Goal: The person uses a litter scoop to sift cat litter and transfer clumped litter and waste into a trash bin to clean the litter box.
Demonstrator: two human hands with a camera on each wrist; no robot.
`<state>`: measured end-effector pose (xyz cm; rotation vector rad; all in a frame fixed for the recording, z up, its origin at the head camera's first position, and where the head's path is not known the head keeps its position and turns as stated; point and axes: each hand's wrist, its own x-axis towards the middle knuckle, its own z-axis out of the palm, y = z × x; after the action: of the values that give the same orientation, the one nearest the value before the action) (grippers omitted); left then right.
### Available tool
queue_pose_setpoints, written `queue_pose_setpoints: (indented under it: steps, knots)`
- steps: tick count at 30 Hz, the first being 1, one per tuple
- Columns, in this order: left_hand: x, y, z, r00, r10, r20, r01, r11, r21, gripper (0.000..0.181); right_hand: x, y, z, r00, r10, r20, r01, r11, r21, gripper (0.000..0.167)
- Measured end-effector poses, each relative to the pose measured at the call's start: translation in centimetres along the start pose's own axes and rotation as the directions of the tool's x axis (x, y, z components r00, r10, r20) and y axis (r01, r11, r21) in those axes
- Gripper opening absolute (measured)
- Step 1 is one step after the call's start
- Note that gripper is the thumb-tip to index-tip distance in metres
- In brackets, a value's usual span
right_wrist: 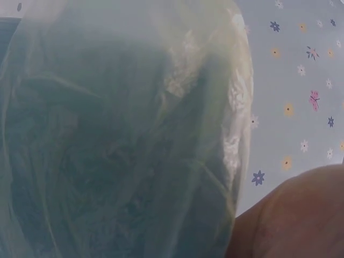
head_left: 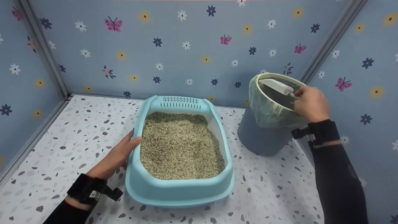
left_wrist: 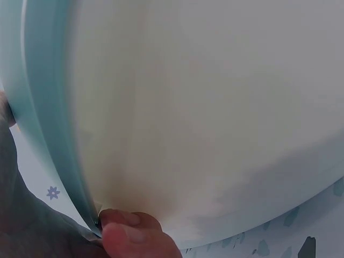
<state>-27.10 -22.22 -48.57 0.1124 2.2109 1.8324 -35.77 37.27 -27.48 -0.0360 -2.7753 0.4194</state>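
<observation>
A light-blue litter box [head_left: 180,191] filled with tan, grainy litter [head_left: 180,146] stands on the floor in the head view. My left hand [head_left: 116,155] grips its left rim, thumb over the top; the left wrist view shows fingers [left_wrist: 142,239] curled under the rim against the pale outer wall. At the right, my right hand [head_left: 312,104] pinches the handle of a white litter scoop [head_left: 278,86], which tilts across the mouth of a lined trash bin [head_left: 261,137]. The scoop's far side and the bin's bottom are hidden. In the right wrist view the bin liner [right_wrist: 118,134] covers most of the frame.
Blue flowered wall panels [head_left: 186,46] enclose the back and both sides, with grey metal strips [head_left: 46,53] at the corners. The floor [head_left: 80,130] is white with grey speckles. The bin stands near the right-hand corner, a short gap from the litter box.
</observation>
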Motion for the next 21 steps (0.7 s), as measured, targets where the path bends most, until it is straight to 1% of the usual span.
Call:
queue_pose_setpoints:
  steps: [5,13,16,21]
  knots:
    - [-0.01,-0.02,0.06,1.000,0.006,-0.010,-0.005,1.000,0.012,0.092,-0.09,-0.23,-0.07,1.000,0.028,0.009,-0.028,0.999,0.016,0.042]
    - [0.01,-0.03,0.13,1.000,0.007,-0.015,-0.007,1.000,0.019,0.088,0.09,-0.66,-0.20,0.994,0.099,0.047,-0.100,0.995,0.027,0.045]
    - [0.01,-0.06,0.11,1.000,0.010,-0.013,-0.010,1.000,0.009,0.089,0.19,-0.77,-0.25,0.993,0.102,0.066,-0.104,0.994,0.033,0.044]
    - [0.01,-0.05,-0.02,1.000,0.011,-0.003,-0.011,1.000,-0.005,0.090,0.10,-0.83,-0.41,0.994,0.076,0.075,-0.080,0.996,0.050,0.043]
